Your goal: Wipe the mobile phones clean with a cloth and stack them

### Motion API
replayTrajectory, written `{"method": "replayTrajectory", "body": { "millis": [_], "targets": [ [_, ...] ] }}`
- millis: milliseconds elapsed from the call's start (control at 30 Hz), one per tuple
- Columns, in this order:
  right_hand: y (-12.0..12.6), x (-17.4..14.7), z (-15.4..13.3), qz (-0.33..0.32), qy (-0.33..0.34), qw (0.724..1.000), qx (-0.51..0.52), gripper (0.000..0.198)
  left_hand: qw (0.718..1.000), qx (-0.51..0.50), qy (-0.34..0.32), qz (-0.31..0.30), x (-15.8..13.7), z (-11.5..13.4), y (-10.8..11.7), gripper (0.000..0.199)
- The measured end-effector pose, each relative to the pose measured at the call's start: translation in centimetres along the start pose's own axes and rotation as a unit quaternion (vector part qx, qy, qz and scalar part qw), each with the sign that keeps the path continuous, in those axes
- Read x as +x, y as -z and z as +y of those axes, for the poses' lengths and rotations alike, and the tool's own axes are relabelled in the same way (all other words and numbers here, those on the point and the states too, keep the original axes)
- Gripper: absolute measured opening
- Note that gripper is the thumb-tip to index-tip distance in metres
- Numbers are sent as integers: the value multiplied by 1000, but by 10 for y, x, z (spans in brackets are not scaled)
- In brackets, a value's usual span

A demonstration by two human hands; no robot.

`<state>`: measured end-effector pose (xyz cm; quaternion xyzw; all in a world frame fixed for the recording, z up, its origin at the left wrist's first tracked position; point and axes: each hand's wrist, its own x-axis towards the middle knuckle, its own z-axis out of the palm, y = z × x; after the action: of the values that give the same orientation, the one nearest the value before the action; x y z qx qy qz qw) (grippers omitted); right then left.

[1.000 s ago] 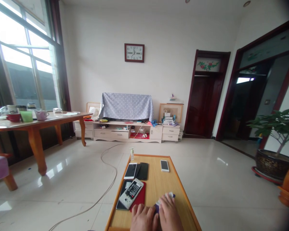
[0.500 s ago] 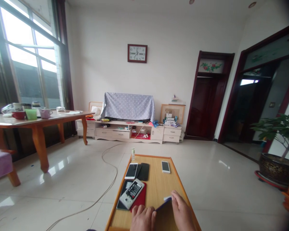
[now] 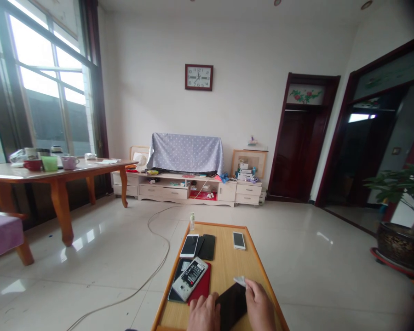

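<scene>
A dark smartphone (image 3: 233,305) lies between my hands at the near end of the narrow wooden table, its black face turned up. My left hand (image 3: 204,313) grips its left edge with curled fingers. At its upper right corner, my right hand (image 3: 260,304) pinches a small white cloth (image 3: 239,280) against the phone; whether this is cloth or tissue is hard to make out. Left of the phone, a white phone with its back off (image 3: 190,278) rests on a red phone (image 3: 203,285) and a dark one (image 3: 174,290).
Farther up the table (image 3: 224,264) lie a white-framed phone (image 3: 189,246), black phones (image 3: 207,247) and another white phone (image 3: 239,240). A pump bottle (image 3: 192,221) stands at the far left corner. A cable (image 3: 167,250) runs over the floor at left.
The phone has tilted from edge-on to showing its black face. My right hand has moved slightly down, and more of the white cloth shows.
</scene>
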<state>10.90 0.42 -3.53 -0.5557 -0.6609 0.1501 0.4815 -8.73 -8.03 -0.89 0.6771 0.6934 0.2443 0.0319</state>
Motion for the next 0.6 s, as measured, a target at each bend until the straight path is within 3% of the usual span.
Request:
{"method": "replayTrajectory", "body": {
  "millis": [167,300,467,600],
  "targets": [
    [-11,-18,11,-41,109,991,-68,40,999,14,30,-22,3,7,4,40],
    [-13,-25,10,-60,148,979,-129,37,997,40,45,-44,5,13,8,40],
    [-9,-27,4,-81,153,975,-142,38,997,45,41,-47,3,12,5,38],
    [-4,-27,0,-69,104,989,-78,37,1000,24,12,12,-3,7,-3,40]
  ]
}}
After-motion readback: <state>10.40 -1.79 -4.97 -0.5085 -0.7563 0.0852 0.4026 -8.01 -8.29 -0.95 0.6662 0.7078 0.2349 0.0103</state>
